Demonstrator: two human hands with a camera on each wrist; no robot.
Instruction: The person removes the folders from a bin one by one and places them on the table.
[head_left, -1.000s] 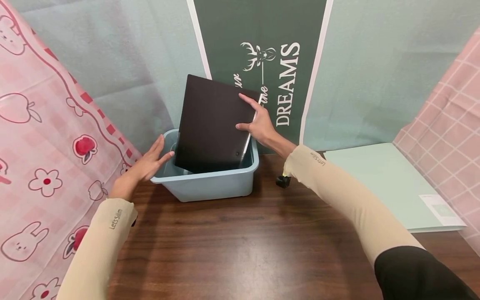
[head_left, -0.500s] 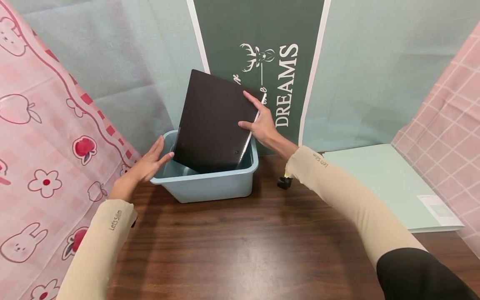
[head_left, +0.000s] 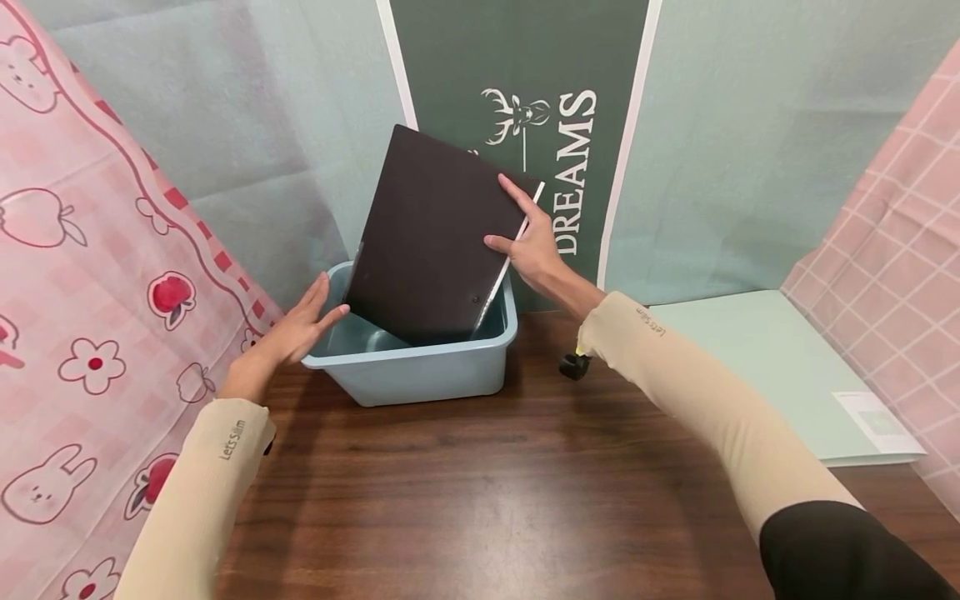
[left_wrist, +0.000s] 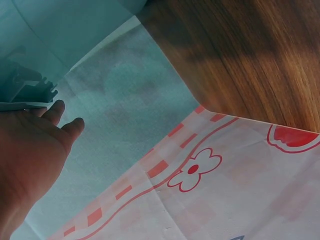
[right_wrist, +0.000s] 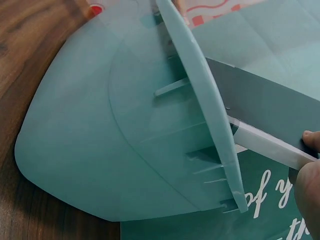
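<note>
A black folder (head_left: 431, 237) with a white page edge stands tilted in the light blue plastic basin (head_left: 420, 375), its upper part leaning to the right and its lower end inside. My right hand (head_left: 536, 246) grips its right edge, thumb and forefinger on the black cover. In the right wrist view, the thumb and a finger (right_wrist: 307, 195) pinch the white edge of the folder (right_wrist: 270, 100). My left hand (head_left: 288, 333) holds the basin's left rim, thumb over the top. Fingers (left_wrist: 74, 129) show outside, below that rim, in the left wrist view.
On the right of the brown wooden table (head_left: 465, 500) lies a large pale green folder (head_left: 765, 367) with a white label. Green cloth (head_left: 735, 150) hangs behind the table, and pink patterned cloths (head_left: 97, 275) stand at both sides.
My right hand has moved slightly up and right, and the black folder has risen a little and tilted further right. The left hand and the basin stay in place.
</note>
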